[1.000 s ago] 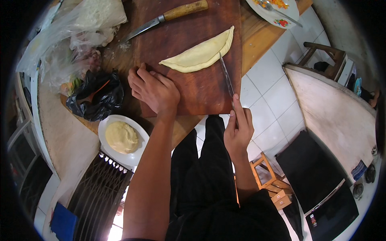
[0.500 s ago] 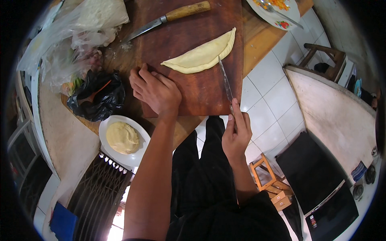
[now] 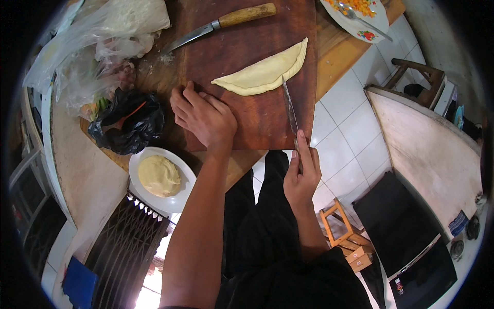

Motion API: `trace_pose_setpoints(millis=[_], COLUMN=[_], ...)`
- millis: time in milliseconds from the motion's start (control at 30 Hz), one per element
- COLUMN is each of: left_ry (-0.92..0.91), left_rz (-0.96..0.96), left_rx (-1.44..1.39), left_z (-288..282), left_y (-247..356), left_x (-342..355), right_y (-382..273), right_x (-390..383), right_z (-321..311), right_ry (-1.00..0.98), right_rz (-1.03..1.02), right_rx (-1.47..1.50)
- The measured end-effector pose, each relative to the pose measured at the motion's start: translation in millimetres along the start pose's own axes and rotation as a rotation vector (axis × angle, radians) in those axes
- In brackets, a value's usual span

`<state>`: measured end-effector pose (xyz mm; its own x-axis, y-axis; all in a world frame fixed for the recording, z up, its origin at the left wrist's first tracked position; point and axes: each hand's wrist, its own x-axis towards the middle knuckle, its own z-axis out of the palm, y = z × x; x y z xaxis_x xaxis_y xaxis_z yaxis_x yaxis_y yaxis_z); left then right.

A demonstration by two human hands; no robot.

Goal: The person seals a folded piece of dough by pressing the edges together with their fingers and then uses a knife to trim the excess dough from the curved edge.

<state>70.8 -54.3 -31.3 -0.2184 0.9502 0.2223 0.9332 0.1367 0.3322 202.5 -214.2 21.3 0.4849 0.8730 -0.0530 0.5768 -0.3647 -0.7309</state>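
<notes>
A half-moon of pale filled dough (image 3: 265, 72) with a folded edge lies on the reddish-brown wooden cutting board (image 3: 247, 121). In my right hand (image 3: 302, 175) is a narrow knife (image 3: 290, 105), its handle mostly covered by the fingers. The blade's tip reaches the dough's near edge, towards its right end. My left hand (image 3: 206, 118) rests at the board's left edge, fingers curled over it and their tips out of sight. Beyond the dough, a wooden-handled knife (image 3: 226, 23) lies across the board.
A white plate (image 3: 188, 201) with a smooth yellow dough lump sits at the near left. Beside it are a black plastic bag (image 3: 149, 123) and clear bags (image 3: 110, 31). Far right, a plate (image 3: 382, 20) holds diced orange filling and a spoon. Tiled floor (image 3: 339, 139) shows rightward.
The whole view has shifted slightly, so the board and dough appear a little further right. Both hands keep nearly the same pose, and the knife tip stays at the dough's edge.
</notes>
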Motion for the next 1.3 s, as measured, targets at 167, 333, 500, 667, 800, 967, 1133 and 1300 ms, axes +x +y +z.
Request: trace_pose_setpoints(millis=[167,333,500,667,800,967,1133,1300], left_ry=[-0.010,-0.012,-0.015,-0.015,-0.018,-0.013,-0.030,-0.027], left_rz=[0.002,0.002,0.000,0.004,0.011,0.012,-0.011,-0.022], left_rx=[-0.010,-0.008,-0.005,-0.007,-0.010,-0.007,-0.018,-0.014], left_z=[-2,-2,-1,-2,-3,-2,-1,0], left_y=[1,0,1,1,1,0,2,0], left_x=[1,2,1,1,2,1,1,2], right_y=[-1,-7,-3,-11,-9,-7,-9,-14], right_x=[-2,-4,-2,-9,-12,-12,-18,-20], right_z=[2,3,7,3,6,12,13,18], right_ry=[0.053,0.020,0.035,0.037,0.006,0.047,0.070,0.093], right_rz=[-0.016,0.016,-0.025,0.003,0.020,-0.016,0.026,0.045], right_rx=[0.046,0.052,0.047,0.071,0.090,0.074,0.106,0.136])
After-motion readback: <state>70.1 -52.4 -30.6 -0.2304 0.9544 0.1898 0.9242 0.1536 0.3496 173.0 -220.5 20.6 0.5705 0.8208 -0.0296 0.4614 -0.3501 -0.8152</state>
